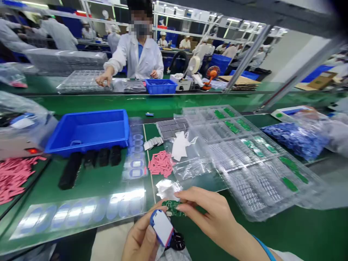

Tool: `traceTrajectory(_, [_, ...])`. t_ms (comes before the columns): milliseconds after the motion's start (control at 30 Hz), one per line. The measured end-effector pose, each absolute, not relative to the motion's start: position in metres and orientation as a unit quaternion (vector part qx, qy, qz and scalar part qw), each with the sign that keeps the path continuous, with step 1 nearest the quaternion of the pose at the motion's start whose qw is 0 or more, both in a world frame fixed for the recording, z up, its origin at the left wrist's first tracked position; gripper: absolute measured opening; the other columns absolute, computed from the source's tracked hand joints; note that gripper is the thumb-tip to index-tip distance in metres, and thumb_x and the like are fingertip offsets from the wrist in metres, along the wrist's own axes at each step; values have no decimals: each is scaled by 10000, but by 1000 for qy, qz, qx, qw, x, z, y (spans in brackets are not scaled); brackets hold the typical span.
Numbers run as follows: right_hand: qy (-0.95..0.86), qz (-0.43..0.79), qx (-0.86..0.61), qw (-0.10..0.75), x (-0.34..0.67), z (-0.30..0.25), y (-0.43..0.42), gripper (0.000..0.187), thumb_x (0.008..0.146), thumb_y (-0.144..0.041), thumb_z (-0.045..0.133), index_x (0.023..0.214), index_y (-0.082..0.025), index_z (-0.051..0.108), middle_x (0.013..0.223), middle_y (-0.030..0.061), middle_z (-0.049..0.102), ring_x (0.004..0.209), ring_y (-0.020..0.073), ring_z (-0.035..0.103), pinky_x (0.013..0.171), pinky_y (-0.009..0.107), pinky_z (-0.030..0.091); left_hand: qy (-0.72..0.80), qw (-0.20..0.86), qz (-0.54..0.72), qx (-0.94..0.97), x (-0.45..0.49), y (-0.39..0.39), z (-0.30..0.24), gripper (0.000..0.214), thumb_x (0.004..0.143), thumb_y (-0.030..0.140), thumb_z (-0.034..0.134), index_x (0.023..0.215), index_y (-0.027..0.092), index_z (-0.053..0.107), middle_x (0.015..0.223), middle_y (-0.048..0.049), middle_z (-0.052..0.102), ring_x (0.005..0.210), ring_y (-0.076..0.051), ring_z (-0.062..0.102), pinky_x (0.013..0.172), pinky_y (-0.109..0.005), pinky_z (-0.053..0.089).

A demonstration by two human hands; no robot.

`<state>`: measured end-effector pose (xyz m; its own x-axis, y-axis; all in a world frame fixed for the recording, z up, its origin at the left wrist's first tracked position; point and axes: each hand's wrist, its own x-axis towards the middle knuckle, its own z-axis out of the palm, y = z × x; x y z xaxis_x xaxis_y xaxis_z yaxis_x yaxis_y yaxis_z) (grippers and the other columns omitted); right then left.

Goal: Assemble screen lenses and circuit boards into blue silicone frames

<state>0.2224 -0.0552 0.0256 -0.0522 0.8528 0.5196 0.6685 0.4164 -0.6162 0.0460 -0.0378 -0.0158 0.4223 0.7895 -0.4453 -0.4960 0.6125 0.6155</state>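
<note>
My left hand (141, 235), low in the middle of the view, is closed around a small blue plastic casing (162, 227) with a white rectangular pad on its face and a pink strip along one edge. A green circuit board (172, 208) is pinched between the thumb and fingers of my right hand (209, 214). The board sits just above the casing's top end; whether the two touch I cannot tell. Right behind the board lies a crumpled silvery-white sheet (166, 189). A black object (178, 242) shows partly beneath the casing.
Pink strips (161, 163), a blue bin (88, 130) and black foam blocks (71, 170) stand on the green bench. To the right is a clear tray (233, 159) with several green boards. Blue parts (295, 139) lie at far right. A co-worker (138, 54) sits across the conveyor.
</note>
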Motion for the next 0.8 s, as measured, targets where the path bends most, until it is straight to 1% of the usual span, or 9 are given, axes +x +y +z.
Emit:
traceTrajectory(100, [-775, -16, -505, 380, 215, 25, -54, 180, 912, -228, 554, 1016, -102, 630, 875, 85, 725, 798, 156, 696, 679, 233, 587, 361, 826, 401, 162, 41, -39, -13, 364, 620, 436, 798, 895, 199, 775, 1039, -104, 753, 959, -245, 693, 802, -239, 541])
traceTrajectory(200, [-808, -123, -481, 319, 207, 28, -55, 215, 886, -95, 563, 1094, -56, 604, 967, 128, 726, 918, 178, 692, 742, 251, 598, 360, 826, 410, 141, 37, -39, -10, 376, 602, 447, 806, 892, 210, 779, 1108, -101, 728, 937, -228, 693, 758, -222, 538])
traceTrajectory(300, [-817, -178, -468, 285, 199, 31, -55, 247, 856, -43, 576, 1102, -27, 601, 1024, 162, 709, 992, 205, 673, 775, 274, 601, 346, 832, 407, 151, 32, -39, -8, 375, 591, 458, 809, 867, 206, 784, 1198, -108, 683, 971, -244, 677, 774, -247, 533])
traceTrajectory(367, [-825, -188, -462, 266, 195, 30, -54, 266, 858, -37, 559, 1120, -10, 594, 1072, 183, 688, 1034, 230, 655, 786, 299, 601, 335, 836, 404, 161, 28, -39, -7, 381, 593, 464, 807, 875, 209, 782, 1195, -109, 684, 996, -246, 666, 808, -251, 518])
traceTrajectory(467, [-836, -179, -453, 254, 190, 28, -52, 293, 864, -37, 543, 1152, 1, 577, 1124, 197, 661, 1070, 245, 636, 808, 314, 591, 329, 835, 408, 166, 23, -38, -4, 392, 603, 490, 792, 888, 221, 779, 1183, -93, 693, 1028, -224, 650, 823, -217, 498])
traceTrajectory(567, [-825, -168, -470, 267, 186, 29, -47, 218, 886, -87, 549, 1090, -45, 613, 1065, 161, 694, 966, 227, 684, 813, 293, 587, 325, 827, 428, 165, 19, -35, -3, 408, 597, 511, 787, 877, 214, 779, 1193, -75, 688, 1072, -208, 622, 854, -193, 481])
traceTrajectory(633, [-803, -131, -508, 282, 184, 33, -44, 180, 927, -177, 516, 1050, -102, 625, 987, 106, 728, 851, 191, 715, 786, 240, 589, 327, 818, 446, 155, 16, -33, -4, 394, 609, 500, 784, 892, 226, 773, 1100, -46, 727, 993, -167, 645, 827, -166, 483])
traceTrajectory(733, [-768, -22, -558, 313, 181, 41, -40, 259, 948, -355, 478, 1093, -172, 590, 910, 46, 748, 729, 152, 724, 695, 162, 593, 326, 805, 468, 164, 12, -30, -11, 343, 655, 463, 768, 928, 255, 759, 933, -9, 765, 811, -100, 666, 745, -126, 489])
traceTrajectory(800, [-766, 52, -546, 334, 179, 46, -38, 283, 926, -419, 503, 1113, -220, 576, 889, 15, 751, 691, 138, 722, 639, 135, 592, 310, 793, 485, 199, 10, -28, -16, 318, 680, 417, 765, 957, 261, 749, 939, -19, 770, 806, -105, 678, 736, -132, 501])
